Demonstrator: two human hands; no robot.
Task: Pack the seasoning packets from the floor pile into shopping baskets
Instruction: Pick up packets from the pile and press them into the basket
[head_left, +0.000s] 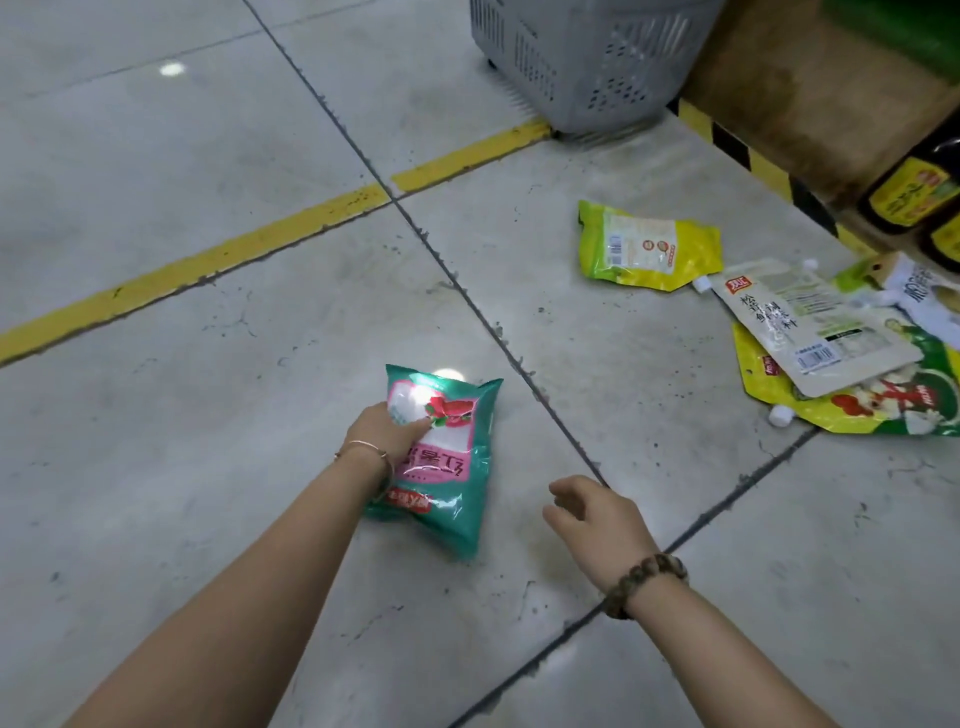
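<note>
A teal and pink seasoning packet (447, 467) is held above the grey floor by my left hand (387, 431), which grips its left edge with the thumb across the front. My right hand (592, 519) hovers to the right of the packet, fingers loosely curled, holding nothing. A yellow-green pouch (649, 247) lies alone on the floor at the right. Further right is a pile with a white spouted pouch (800, 322) on top of a larger yellow-green pouch (883, 410). A grey shopping basket (582, 62) stands at the top centre.
A yellow floor line (249, 249) runs diagonally across the tiles. A shelf base with black and yellow hazard tape (748, 156) lines the right side, with dark sauce bottles (914, 197) on it. More packets (924, 291) lie at the right edge.
</note>
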